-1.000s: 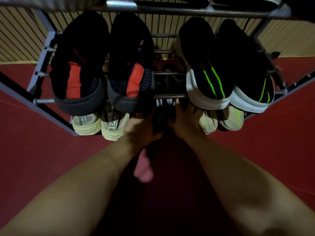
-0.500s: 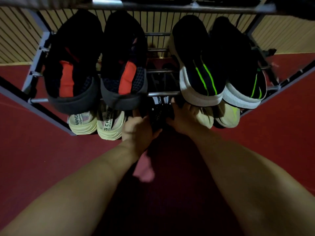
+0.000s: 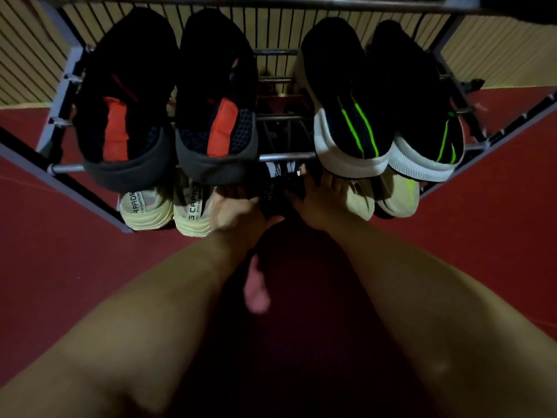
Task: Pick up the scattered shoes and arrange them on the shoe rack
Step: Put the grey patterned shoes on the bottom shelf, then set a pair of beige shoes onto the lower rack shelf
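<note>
Both hands have advanced slightly toward the rack since the earlier frame, and the dark shoe between them sits deeper under the upper tier.

Nearest, a blurred pink shape (image 3: pixel 256 292) lies on the red floor (image 3: pixel 75 267) between the forearms; it cannot be identified.

Left hand (image 3: pixel 238 212): thumb curled under the heel of the dark shoe (image 3: pixel 271 193), fingers hidden beneath the tier above. Right hand (image 3: pixel 319 203): fingers straight and spread, pressed against the shoe's right side. The shoe is at the front edge of the lower tier, mid-width; whether it is one shoe or a pair cannot be told.

Also at that front edge: two cream shoes (image 3: pixel 144 208) toward the left corner, heels outward, and two pale shoes (image 3: pixel 360 200) toward the right corner.

Upper tier of the shoe rack (image 3: pixel 286 157): a black pair with red heel tabs (image 3: pixel 120 122) on the left half, a black pair with green stripes (image 3: pixel 352 116) on the right half, with bare rails between them.

Beyond, a slatted wall (image 3: pixel 24 64).
</note>
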A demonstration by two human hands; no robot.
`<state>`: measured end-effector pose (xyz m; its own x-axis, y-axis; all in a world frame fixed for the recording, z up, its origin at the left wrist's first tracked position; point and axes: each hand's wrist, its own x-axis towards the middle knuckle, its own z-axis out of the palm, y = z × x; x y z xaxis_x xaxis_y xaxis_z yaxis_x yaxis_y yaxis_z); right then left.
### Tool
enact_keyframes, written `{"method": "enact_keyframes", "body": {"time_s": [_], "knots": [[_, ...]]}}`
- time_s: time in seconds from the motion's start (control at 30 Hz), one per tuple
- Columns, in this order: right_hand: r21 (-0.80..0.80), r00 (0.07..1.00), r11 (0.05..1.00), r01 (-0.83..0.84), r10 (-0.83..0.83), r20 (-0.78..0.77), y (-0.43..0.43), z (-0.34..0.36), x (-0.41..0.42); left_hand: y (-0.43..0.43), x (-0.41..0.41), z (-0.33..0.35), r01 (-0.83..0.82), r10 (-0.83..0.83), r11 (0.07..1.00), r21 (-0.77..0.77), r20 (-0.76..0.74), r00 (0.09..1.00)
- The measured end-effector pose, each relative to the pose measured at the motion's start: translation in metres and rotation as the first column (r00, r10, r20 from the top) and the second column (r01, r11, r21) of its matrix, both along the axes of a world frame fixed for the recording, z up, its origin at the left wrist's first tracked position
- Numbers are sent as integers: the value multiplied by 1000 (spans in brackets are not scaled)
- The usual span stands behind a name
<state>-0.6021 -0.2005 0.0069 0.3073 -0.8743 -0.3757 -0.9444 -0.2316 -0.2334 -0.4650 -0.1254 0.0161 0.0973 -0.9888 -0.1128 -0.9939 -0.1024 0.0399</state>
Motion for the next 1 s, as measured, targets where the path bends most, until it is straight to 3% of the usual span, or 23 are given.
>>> {"method": "enact_keyframes", "body": {"time_s": [0.03,0.07,0.2,0.3,0.43,0.57,0.7,0.9,1.0], "knots": [[5,999,1000,13,-13,33,1,-2,-5,1,-1,4,18,-24,999,46,135,991],[-16,998,999,30,-29,61,4,-4,-12,0,-1,2,-5,-8,997,81,161,987],[-238,968,938,251,-241,70,24,-7,-55,-2,-4,-14,-128,131,982,137,-12,991],[-126,932,924,361,-352,88,27,-6,-84,11,-11,-20,-165,168,985,52,-59,984],[-65,940,954,294,-276,198,20,-1,-84,10,-22,-9,-62,60,998,-21,-108,992],[0,958,959,284,-284,45,4,-3,-70,1,-34,-9,-7,2,999,-40,-128,992],[-150,983,980,130,-147,-110,1,-16,-74,5,-39,-16,20,-30,995,-96,-105,994],[-91,992,990,107,-112,-53,-18,18,-85,6,-31,-13,43,-50,997,-66,-115,992],[-21,992,999,34,-37,-119,-24,32,-87,3,-31,-8,28,-33,999,-39,-140,990]]}}
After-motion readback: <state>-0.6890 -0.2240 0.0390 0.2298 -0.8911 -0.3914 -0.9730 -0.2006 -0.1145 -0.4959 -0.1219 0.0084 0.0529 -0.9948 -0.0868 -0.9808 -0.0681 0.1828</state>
